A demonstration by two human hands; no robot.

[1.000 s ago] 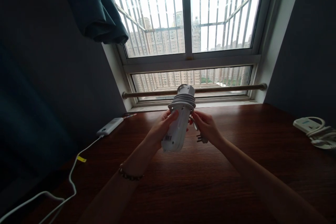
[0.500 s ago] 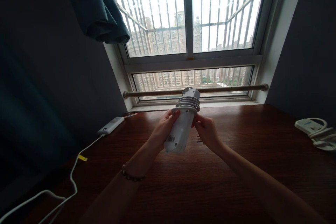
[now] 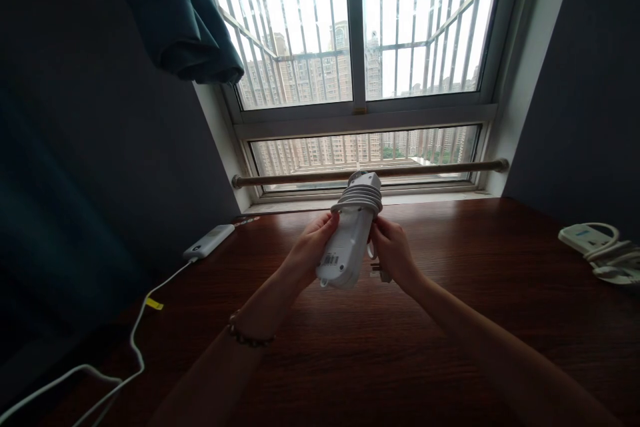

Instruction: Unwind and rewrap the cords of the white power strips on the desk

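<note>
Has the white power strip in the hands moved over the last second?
Yes. The power strip has dropped slightly: its top now sits just below the window rail.

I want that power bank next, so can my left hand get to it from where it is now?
Probably yes, once freed: the left hand is gripping the power strip, but bare table lies between it and the power bank.

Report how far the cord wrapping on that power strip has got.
Done: several turns of white cord sit coiled round the power strip's far end. In hand: left hand grips the strip; right hand holds the cord's last stretch by the plug. Left: the plug end hangs loose, untucked.
</note>
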